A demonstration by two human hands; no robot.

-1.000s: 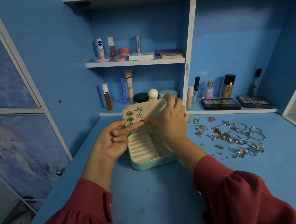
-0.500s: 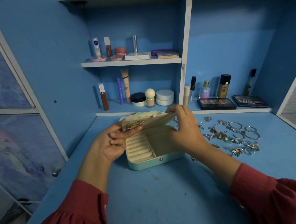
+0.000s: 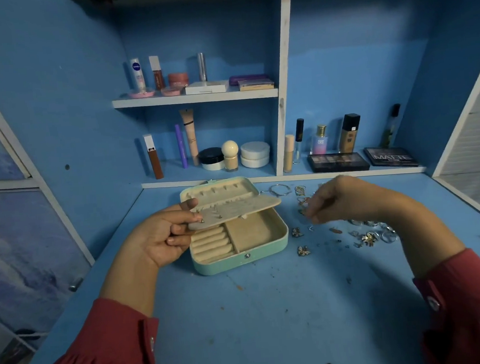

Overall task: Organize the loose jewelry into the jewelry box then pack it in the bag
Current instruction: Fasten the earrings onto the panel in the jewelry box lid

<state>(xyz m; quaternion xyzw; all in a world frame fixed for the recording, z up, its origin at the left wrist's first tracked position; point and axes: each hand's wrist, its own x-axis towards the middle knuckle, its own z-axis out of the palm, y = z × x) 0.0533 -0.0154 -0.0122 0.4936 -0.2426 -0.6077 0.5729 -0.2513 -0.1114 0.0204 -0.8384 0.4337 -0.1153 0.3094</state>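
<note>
Blue desk [image 3: 243, 323], jewelry box [image 3: 238, 240] open (long axis left-right), left hand [image 3: 163, 238] pinching flap [image 3: 235, 210], right hand [image 3: 345, 197] unclear

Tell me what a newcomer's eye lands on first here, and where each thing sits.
First, the open mint jewelry box at the middle of the blue desk, the left hand holding its cream earring panel up over the tray. Next, the loose jewelry scattered to the box's right, where the right hand reaches in.

Head view: my left hand [image 3: 163, 238] pinches the beige earring panel [image 3: 235, 212] above the open mint jewelry box [image 3: 238, 240]; my right hand [image 3: 345, 198] hovers, fingers curled, over loose jewelry [image 3: 370, 236] on the blue table [image 3: 271, 321].
</note>
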